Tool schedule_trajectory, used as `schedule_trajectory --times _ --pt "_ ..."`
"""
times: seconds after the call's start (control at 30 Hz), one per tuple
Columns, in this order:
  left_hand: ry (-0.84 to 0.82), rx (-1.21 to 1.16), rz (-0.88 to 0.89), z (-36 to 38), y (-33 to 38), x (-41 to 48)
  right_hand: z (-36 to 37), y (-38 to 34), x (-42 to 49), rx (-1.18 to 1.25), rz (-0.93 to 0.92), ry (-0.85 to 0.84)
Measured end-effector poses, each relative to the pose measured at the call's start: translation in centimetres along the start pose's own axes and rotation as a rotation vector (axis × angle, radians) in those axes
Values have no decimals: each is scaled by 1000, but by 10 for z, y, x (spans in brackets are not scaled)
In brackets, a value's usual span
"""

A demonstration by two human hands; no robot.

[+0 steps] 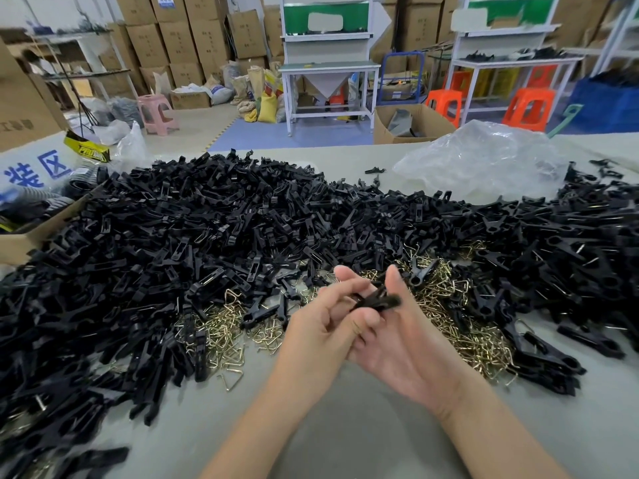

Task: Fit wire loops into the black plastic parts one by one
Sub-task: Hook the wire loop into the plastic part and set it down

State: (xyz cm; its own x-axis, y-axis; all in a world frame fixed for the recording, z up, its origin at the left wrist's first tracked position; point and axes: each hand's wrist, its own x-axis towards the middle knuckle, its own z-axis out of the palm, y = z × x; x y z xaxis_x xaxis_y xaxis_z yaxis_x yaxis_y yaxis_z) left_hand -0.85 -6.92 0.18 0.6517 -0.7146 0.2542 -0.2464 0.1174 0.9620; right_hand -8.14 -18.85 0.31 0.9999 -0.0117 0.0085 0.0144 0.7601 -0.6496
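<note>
Warehouse-looking room in the back: stacked cartons (pixel 179 39) up at 11 o'clock, a white workbench (pixel 328 67) at 12, a pink stool (pixel 157 114) left of it and orange stools (pixel 529 108) over at 1-2 o'clock. Up front is a grey-green table (pixel 345 426), and man, it's buried. A heap of black clips (pixel 207 219) sweeps from 8 o'clock over the top to 4 o'clock, all around the hands. Brass-coloured wire loops (pixel 228 333) lie in a loose pile under and between them, showing at 9 o'clock of the hands and again at 3 o'clock. A crumpled clear plastic bag (pixel 484 160) sits on the table at 1 o'clock, and an open cardboard box (pixel 20 243) pokes in from the edge at 9-10.

Hands are together dead centre, just above the loop pile. Left hand (pixel 318 326) and right hand (pixel 411 347) both pinch the same black plastic part (pixel 378 300). The right thumb lies along its top, the left fingers grip it from the other side, and the right fingers tuck under the left hand. The part is a bit motion-blurred, so I can't tell if a loop is seated in it.
</note>
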Motion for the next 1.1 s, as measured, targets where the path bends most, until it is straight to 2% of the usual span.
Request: schedule_trajectory --times 0.07,0.17,0.27,0.37,0.43,0.57,0.6,0.67,0.77,0.83,0.93,1.0,1.03,1.1 --pt "80 -81 -20 -3 0 2 -1 0 3 -75 -79 36" --pt "140 -130 -45 -8 -3 2 -2 -1 4 -265 -218 191" --pt "97 -64 -43 -6 -3 0 -3 -4 0 -462 -281 329" --pt "69 96 3 -5 -6 -2 0 -7 -5 -592 -334 381" --pt "55 282 41 -7 -8 -4 2 -24 -4 -512 -407 416" --pt "37 798 67 -12 -17 -4 -10 -104 -3 47 -685 505" --pt "43 905 49 -15 -20 -3 -11 -121 -4 119 -714 501" --pt "60 1037 -6 -19 -26 -1 -10 -136 -5 106 -645 498" --pt "130 1164 -63 -24 -32 4 -6 -107 1 -139 -485 501" --pt "203 1203 -104 -31 -33 8 -5 -74 9 -383 -427 563" --pt "249 1217 -126 -42 -35 12 -15 -23 15 -1055 -495 713" --pt "268 1215 -89 -46 -36 12 -25 0 17 -1571 -537 685" --pt "277 1229 -63 -48 -37 12 -30 7 19 -1769 -522 647" --pt "285 1266 -15 -49 -37 12 -37 13 20 -1969 -472 605"
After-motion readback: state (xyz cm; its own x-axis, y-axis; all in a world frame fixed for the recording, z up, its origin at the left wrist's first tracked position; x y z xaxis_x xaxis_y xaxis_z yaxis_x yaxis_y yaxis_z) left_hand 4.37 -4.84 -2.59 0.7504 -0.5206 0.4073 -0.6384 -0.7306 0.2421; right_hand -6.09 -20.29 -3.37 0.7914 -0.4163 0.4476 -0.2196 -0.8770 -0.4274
